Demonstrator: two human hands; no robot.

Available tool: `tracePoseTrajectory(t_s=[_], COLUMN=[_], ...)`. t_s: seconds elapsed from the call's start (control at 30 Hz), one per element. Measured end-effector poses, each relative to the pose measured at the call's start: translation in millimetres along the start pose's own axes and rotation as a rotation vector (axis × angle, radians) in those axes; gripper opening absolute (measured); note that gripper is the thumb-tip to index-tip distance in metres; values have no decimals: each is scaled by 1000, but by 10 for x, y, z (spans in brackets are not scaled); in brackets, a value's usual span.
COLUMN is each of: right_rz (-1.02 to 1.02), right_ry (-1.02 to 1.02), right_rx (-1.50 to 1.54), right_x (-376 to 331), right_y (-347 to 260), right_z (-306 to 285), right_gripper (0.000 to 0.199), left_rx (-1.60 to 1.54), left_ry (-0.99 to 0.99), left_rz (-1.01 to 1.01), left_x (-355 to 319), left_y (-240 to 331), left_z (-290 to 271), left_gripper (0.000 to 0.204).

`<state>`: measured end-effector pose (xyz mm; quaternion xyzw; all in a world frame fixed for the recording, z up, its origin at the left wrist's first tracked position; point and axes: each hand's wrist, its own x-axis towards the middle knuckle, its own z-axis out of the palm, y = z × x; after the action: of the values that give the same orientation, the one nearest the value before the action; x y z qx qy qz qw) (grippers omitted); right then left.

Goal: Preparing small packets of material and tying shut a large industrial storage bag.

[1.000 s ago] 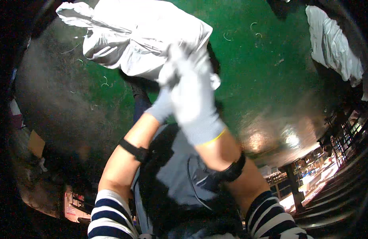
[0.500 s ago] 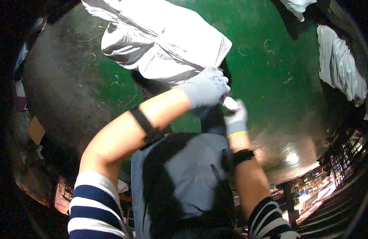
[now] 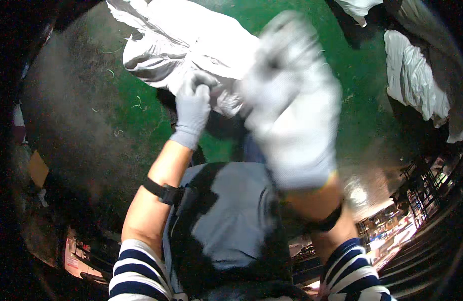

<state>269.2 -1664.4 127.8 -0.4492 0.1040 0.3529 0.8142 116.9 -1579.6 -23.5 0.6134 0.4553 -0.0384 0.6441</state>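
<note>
A large white sack-like bundle (image 3: 191, 45) with creased, gathered folds lies ahead of me. My left hand (image 3: 191, 105), in a pale grey knit glove, is closed at its near edge, the curled fingers pinching the white material. Just right of those fingers is a crumpled, shiny silvery piece (image 3: 228, 103); I cannot tell whether it belongs to the bundle. My right hand (image 3: 294, 105), gloved alike, is raised close to the camera and covers the bundle's right end. Motion smears its fingers, so whatever it may hold cannot be made out.
A green, worn floor (image 3: 362, 90) with scattered thread scraps lies under the bundle. More white cloth-like bundles lie at the right (image 3: 414, 78) and at the upper right edge. A brown cardboard piece (image 3: 39, 169) is at the far left, and dark metal racks (image 3: 417, 195) stand at the lower right.
My hands were together at the bundle's near right corner, with a small white rounded thing between them. The left has moved left along the edge; the right has swung up toward the camera.
</note>
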Motion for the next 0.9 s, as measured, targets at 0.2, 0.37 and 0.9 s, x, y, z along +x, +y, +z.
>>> tracePoseTrajectory(t_s=[0.2,0.37,0.9], right_rz=[630,488,-103], right_ry=[290,306,125], right_rx=[393,219,-216], right_x=[-1261,-1558,-205], right_y=[525,185,-808], right_z=[-214,-829,-429], right_gripper=[10,7,10], left_rx=[508,559,-765], left_ry=[-842,-744,154], left_rz=[641,690,-357], left_x=[-32,-435,314], left_y=[402,447,235], left_z=[-11,-42,246], left_gripper=[28,39,24])
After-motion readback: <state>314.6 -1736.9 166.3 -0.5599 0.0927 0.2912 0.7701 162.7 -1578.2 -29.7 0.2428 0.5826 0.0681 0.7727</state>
